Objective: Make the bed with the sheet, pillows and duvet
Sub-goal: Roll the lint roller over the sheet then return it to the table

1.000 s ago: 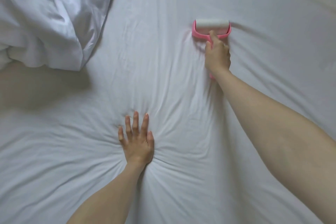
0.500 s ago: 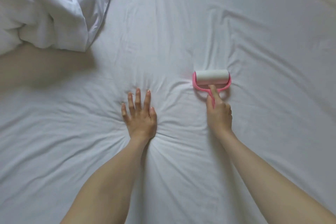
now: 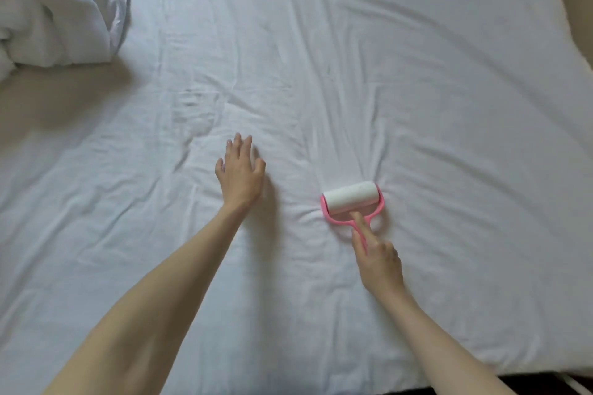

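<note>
Right hand (image 3: 378, 261) grips pink roller (image 3: 351, 199) handle, roller on sheet (image 3: 417, 90). Left hand (image 3: 240, 173) fingers spread loose, holding nothing. Duvet (image 3: 54, 3) bunched far left.

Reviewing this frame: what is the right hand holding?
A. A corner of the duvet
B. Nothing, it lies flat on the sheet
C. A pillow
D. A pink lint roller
D: the right hand grips the pink lint roller by its handle, index finger along the stem, with the white roll resting on the sheet.
</note>
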The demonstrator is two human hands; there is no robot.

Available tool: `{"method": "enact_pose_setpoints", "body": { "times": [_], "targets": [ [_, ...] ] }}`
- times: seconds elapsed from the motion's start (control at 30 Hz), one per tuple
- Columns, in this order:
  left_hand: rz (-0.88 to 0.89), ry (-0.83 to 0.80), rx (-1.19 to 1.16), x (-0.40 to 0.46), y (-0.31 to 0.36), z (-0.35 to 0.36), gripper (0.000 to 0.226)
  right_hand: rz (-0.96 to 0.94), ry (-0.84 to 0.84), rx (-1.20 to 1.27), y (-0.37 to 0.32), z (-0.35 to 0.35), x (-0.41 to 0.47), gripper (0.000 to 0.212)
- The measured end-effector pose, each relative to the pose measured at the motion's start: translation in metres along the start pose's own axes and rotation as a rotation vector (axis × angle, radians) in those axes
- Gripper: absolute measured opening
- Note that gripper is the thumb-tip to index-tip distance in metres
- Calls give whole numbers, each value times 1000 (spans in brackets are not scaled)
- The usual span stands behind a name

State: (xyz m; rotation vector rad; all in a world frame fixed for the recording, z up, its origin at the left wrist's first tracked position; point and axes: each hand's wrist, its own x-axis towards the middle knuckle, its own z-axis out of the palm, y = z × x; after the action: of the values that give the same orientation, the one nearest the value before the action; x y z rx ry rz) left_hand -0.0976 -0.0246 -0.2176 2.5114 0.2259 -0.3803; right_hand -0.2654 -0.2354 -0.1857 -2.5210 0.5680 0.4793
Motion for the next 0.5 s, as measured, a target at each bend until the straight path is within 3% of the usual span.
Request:
{"method": "enact_pose_setpoints", "body": {
  "times": [0.23, 0.4, 0.5],
  "targets": [
    [-7, -59, -132, -107, -9, 25, 33, 22, -69, 1, 50, 0, -98, 50],
    [-31, -81, -190, -159, -12, 29, 32, 84, -64, 101, 67, -6, -143, 83],
    [-49, -85, -168, -182, -8, 29, 34, 175, 27, 209, 81, -8, -167, 66]
  ]
}}
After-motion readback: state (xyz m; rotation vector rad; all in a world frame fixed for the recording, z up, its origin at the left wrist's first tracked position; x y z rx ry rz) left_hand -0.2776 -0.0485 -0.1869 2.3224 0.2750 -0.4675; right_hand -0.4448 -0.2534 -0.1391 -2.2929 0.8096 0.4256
